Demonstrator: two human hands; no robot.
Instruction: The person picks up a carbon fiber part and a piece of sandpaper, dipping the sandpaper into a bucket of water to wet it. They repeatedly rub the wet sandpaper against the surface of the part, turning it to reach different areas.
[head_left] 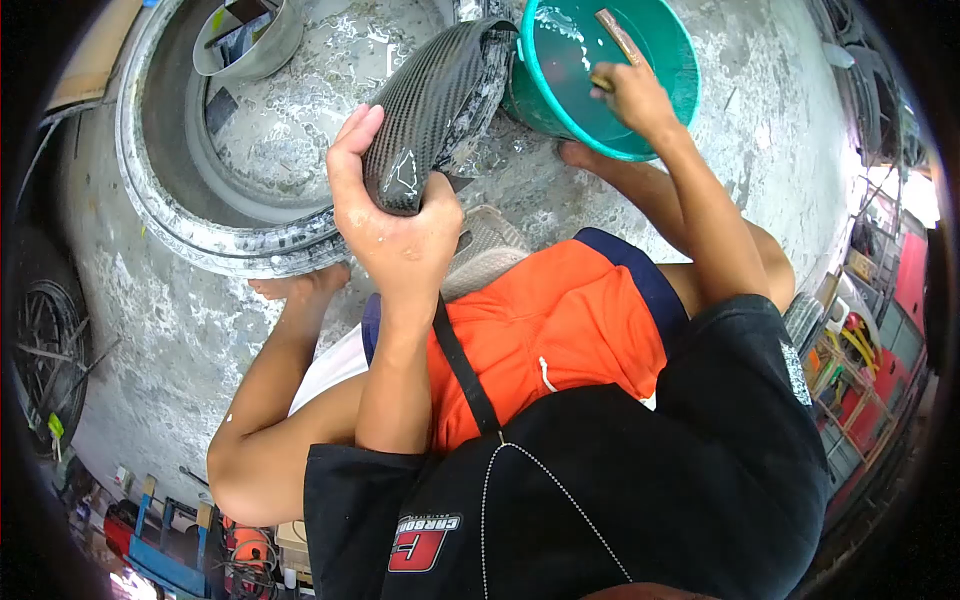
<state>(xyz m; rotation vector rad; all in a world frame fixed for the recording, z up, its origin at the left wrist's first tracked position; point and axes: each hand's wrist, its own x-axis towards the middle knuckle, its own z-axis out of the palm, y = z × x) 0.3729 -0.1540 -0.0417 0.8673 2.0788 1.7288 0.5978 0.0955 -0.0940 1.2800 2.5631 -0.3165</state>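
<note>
My left hand (395, 215) grips the near end of a curved black carbon-fibre part (435, 100), which stretches away toward a teal bucket (680, 75). The far end of the part rests against the bucket's side. My right hand (635, 95) reaches into the bucket, over the water, and holds a small brownish pad (612, 45) between its fingers. I am squatting, with orange shorts and bare feet below the hands.
A large round metal rim (190, 225) lies on the wet concrete floor at left, with a small grey container (255, 40) inside it. A wheel (45, 340) stands at the far left. Shelves with tools (860, 330) line the right side.
</note>
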